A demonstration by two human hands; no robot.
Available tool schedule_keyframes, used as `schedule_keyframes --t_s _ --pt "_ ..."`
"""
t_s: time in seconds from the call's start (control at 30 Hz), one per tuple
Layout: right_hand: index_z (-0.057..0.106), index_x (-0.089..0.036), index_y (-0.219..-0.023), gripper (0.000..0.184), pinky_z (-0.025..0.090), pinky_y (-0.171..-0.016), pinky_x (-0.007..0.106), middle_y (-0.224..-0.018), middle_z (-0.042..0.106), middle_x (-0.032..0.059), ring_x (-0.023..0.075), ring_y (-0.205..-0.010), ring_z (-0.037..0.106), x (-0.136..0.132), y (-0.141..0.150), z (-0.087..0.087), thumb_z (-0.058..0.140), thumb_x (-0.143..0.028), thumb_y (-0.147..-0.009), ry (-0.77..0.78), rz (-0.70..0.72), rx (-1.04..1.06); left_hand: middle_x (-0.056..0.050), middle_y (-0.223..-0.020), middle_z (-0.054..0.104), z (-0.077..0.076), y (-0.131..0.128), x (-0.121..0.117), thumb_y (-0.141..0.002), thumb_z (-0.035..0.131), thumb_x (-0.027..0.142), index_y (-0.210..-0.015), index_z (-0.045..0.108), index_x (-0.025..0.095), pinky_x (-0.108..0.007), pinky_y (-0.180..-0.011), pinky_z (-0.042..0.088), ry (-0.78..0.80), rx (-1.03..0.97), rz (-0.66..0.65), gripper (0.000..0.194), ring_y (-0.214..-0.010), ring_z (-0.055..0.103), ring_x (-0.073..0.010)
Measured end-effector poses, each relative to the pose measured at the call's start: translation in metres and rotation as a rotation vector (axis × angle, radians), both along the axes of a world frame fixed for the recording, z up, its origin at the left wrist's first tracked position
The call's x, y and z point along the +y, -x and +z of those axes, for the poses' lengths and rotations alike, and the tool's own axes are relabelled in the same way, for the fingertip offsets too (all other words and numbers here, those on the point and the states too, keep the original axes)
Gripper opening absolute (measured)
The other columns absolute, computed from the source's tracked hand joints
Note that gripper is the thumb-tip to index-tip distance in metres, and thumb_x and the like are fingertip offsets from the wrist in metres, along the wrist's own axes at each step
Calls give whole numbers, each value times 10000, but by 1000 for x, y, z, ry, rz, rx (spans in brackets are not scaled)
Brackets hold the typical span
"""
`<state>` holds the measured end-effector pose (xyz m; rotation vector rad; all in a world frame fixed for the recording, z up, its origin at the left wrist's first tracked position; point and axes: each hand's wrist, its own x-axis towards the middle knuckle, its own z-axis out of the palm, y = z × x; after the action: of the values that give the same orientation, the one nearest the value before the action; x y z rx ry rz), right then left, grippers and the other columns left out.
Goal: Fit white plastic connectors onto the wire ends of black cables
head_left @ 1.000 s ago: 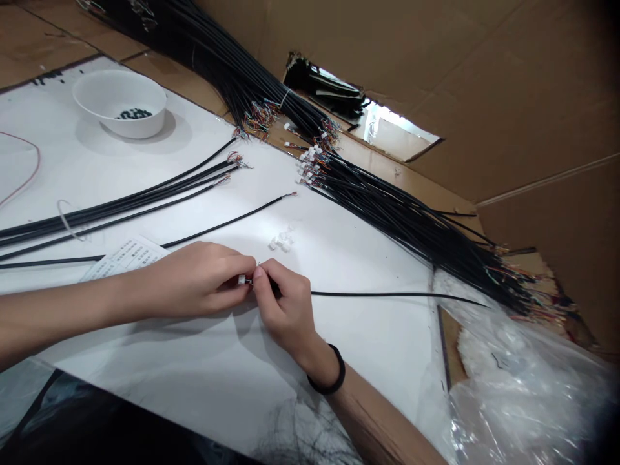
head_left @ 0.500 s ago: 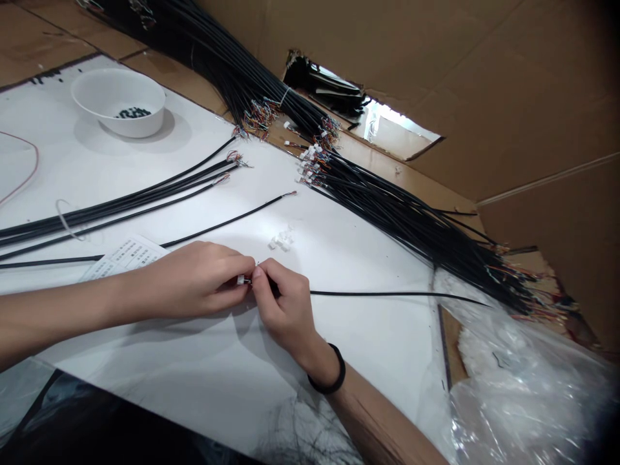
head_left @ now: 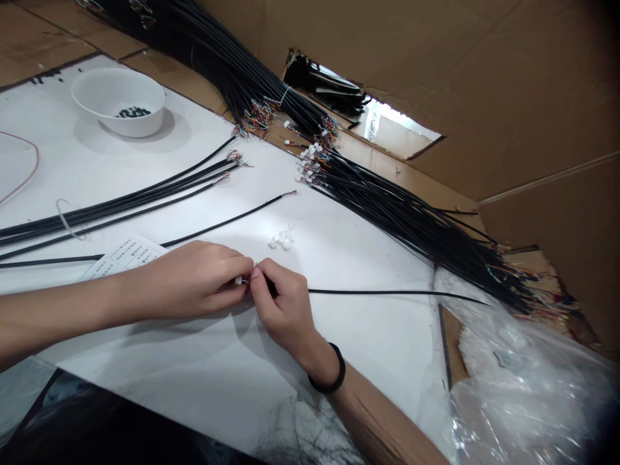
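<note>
**Item 1:** left hand (head_left: 194,281), closed in a pinch, holding a small white connector (head_left: 239,280) between thumb and fingertips, above a white work sheet (head_left: 349,252).

**Item 2:** right hand (head_left: 283,303), closed in a pinch and touching the left hand at the connector. It appears to grip the thin end of a black cable (head_left: 387,292), though the fingers hide the join. The cable runs rightward across the sheet. A black wristband (head_left: 335,380) circles the right wrist.

**Item 3:** small cluster of loose white connectors (head_left: 281,240), on the sheet just ahead of the hands.

**Item 4:** 1 printed paper slip (head_left: 124,256), near the left wrist, lying over a cable.

**Item 5:** several loose black cables (head_left: 121,203), left of centre, with coloured wire ends.

**Item 6:** 1 white bowl (head_left: 97,90), far left, holding small dark parts (head_left: 133,112).

**Item 7:** 2 black cable bundles (head_left: 411,226), along the sheet's far edge, against a cardboard box wall (head_left: 533,97).

**Item 8:** 1 clear plastic bag (head_left: 523,368), lower right.
</note>
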<state>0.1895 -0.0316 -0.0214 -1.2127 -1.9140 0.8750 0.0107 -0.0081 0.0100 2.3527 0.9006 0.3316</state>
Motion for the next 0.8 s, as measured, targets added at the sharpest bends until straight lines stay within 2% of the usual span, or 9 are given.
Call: schedule_keyframes --t_s 0.53,0.8 --pt "437 -192 -645 242 300 -507 234 -558 478 -27 90 -507 418 0 1 -1 427 -214 -886 -62 26 -108 -13 -707 576 8 0 0 -902 473 200 -723 530 150 -256 -584 325 79 101 14 195 -628 514 -131" --pt "412 -198 -645 240 293 -509 232 -552 463 -35 88 -504 410 0 1 -1 431 -211 -883 -64 28 -121 -15 -714 570 6 -1 1 -910 464 217 -732 526 148 -268 -596 337 77 93 11 201 -639 511 -138"
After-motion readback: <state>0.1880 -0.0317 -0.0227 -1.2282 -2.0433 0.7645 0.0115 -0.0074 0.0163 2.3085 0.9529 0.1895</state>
